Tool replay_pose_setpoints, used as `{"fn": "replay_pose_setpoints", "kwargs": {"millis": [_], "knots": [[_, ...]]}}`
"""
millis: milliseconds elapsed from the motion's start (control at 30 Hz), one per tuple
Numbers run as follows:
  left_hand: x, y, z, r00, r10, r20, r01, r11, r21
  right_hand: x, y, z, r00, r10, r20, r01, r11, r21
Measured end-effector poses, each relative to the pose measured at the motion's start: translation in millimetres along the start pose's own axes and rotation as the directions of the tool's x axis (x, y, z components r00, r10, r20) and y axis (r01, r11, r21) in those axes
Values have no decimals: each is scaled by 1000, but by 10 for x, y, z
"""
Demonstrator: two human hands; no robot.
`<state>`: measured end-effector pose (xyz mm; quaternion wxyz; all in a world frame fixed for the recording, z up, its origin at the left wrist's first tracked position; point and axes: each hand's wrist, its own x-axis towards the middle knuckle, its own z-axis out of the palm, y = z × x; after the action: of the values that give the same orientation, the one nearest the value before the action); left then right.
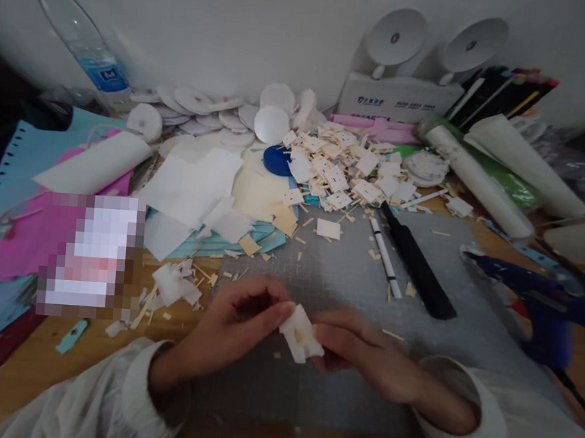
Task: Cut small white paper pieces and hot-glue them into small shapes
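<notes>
Between my hands, above the grey cutting mat [414,341], is a small white paper piece [298,333] with a yellowish patch in its middle. My left hand [245,329] pinches its upper left edge between thumb and fingers. At its right edge, my right hand [358,347] is closed on it with the thumb on top. Beyond my hands a small white card [328,229] lies on the mat. A white pen [384,257] with black bands and a black cutter knife [418,262] lie farther right.
A heap of small paper figures [338,175] covers the back of the mat. Paper sheets [189,185] and scraps [175,284] lie left. A blue glue gun [542,303] sits right. A water bottle [84,44] and white discs [272,124] stand by the wall.
</notes>
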<state>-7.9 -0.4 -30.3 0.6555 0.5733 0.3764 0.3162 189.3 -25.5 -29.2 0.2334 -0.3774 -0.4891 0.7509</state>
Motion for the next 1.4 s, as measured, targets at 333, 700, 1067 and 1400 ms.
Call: {"fn": "replay_pose_setpoints", "kwargs": {"millis": [333,700,1067,1400], "knots": [[8,-10,25,999,-36,-31,35,999,-18,38,25,-4,980,-181,76,197,917,-347],[15,55,20,995,-97,18,97,995,-38,50,82,-18,985,-168,32,160,848,-506],[16,31,12,995,-94,-12,94,996,-12,32,37,-63,982,-184,-38,153,900,-408],[19,61,13,990,-137,42,141,984,-107,26,19,-69,983,-179,-30,145,871,-469]]}}
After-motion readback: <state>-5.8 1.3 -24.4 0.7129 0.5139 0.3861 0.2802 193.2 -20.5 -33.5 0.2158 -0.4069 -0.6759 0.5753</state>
